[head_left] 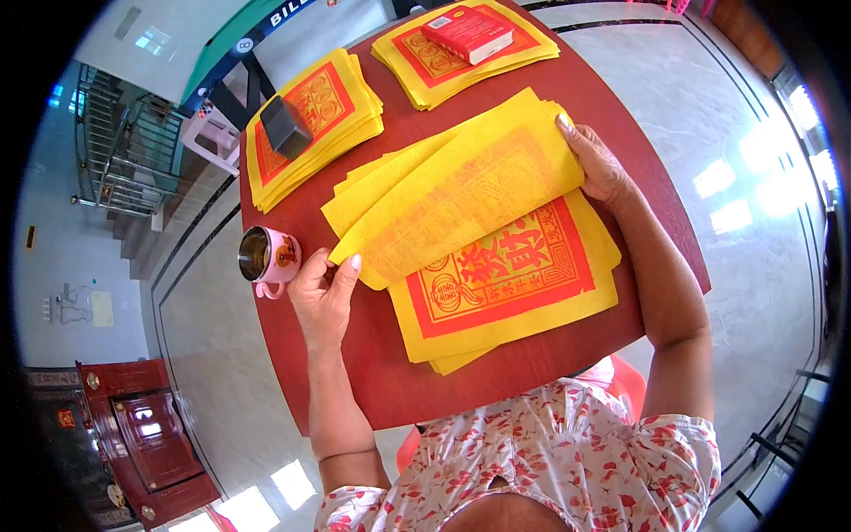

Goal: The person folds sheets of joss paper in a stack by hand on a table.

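Both of my hands pinch a yellow paper sheet (461, 199) by its two ends, its near edge lifted and curling over. My left hand (324, 294) grips the lower left corner, thumb on top. At the upper right end, my right hand (596, 160) is closed on the sheet's edge. Faint print shows through the sheet's raised back. Beneath it lies a stack of yellow sheets (523, 324), the top one printed with a red panel and gold characters; its upper part is covered by the lifted sheet.
A pink mug (282, 257) stands by my left hand at the table's edge. On the red-brown table (355, 390), a dark box (285, 127) weighs down one printed stack (341, 133); a red book (468, 34) lies on another (412, 75). A stool (211, 133) stands beyond.
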### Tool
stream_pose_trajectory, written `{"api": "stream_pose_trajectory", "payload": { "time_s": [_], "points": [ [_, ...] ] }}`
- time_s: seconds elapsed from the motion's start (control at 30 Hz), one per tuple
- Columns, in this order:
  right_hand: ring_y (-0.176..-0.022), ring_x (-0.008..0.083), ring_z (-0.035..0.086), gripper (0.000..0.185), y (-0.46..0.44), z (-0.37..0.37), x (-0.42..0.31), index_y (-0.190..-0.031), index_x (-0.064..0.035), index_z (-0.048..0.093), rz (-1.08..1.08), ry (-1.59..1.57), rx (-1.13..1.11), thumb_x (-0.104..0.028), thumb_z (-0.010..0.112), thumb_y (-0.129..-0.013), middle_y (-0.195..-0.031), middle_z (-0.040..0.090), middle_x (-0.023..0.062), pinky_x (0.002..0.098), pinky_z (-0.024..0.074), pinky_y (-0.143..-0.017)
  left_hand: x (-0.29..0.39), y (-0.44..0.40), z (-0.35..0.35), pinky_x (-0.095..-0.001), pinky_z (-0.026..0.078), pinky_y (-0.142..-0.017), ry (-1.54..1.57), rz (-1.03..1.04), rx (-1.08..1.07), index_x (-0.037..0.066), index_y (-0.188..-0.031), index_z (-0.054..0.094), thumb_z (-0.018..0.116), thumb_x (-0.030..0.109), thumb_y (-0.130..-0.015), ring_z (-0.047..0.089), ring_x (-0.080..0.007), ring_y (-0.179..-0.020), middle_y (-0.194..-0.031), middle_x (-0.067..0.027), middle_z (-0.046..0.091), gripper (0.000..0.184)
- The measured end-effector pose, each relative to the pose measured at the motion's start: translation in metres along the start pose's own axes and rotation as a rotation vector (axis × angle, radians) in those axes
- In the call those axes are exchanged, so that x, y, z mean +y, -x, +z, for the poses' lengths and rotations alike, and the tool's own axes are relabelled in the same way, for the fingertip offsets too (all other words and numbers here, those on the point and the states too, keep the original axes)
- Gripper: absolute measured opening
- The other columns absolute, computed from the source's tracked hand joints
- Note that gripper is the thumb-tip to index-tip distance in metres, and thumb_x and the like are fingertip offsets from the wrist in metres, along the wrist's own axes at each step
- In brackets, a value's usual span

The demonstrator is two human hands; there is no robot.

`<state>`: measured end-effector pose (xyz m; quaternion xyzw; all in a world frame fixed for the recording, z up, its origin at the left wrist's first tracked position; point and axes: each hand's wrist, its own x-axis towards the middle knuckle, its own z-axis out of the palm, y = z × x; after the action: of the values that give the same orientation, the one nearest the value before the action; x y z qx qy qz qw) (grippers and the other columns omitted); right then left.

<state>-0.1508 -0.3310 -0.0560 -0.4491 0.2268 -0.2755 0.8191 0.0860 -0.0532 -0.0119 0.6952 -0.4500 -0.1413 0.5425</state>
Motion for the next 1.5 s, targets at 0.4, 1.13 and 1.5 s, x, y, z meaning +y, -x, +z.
{"api": "stream_pose_trajectory", "payload": {
  "time_s": [0.4,1.13,1.5],
  "points": [
    [-0.085,0.0198,0.064,0.042,0.005,0.003,-0.006,-0.108,0.0054,0.054,-0.017,0.083,-0.104,-0.019,0.068,-0.077,-0.098,0.063,0.0148,0.0321,0.0521,-0.077,-0.002,-0.001,0.009,-0.0179,0.026,-0.047,-0.007,-0.108,0.109,0.002,-0.065,0.049,0.065,0.006,-0.081,0.033,-0.001,-0.055,-0.061,0.0074,0.041,0.024],
    [-0.079,0.0183,0.065,0.031,0.006,0.008,-0.01,-0.102,0.0043,0.058,0.041,0.071,-0.03,-0.014,0.066,-0.077,-0.093,0.064,0.0128,0.0308,0.0531,-0.074,0.035,0.015,0.03,-0.0374,0.045,-0.072,-0.315,0.344,-0.954,0.002,-0.085,0.056,0.075,0.015,-0.059,0.053,-0.0301,-0.086,-0.09,-0.0135,0.053,0.035],
    [-0.078,0.0176,0.065,0.029,0.005,0.006,-0.008,-0.103,0.0039,0.058,0.036,0.06,-0.013,-0.012,0.065,-0.079,-0.094,0.064,0.0128,0.0306,0.0539,-0.071,0.036,0.016,0.034,-0.0372,0.044,-0.074,-0.374,0.318,-0.985,0.003,-0.086,0.052,0.074,0.015,-0.057,0.05,-0.0294,-0.087,-0.091,-0.0115,0.05,0.038]
  ]
}}
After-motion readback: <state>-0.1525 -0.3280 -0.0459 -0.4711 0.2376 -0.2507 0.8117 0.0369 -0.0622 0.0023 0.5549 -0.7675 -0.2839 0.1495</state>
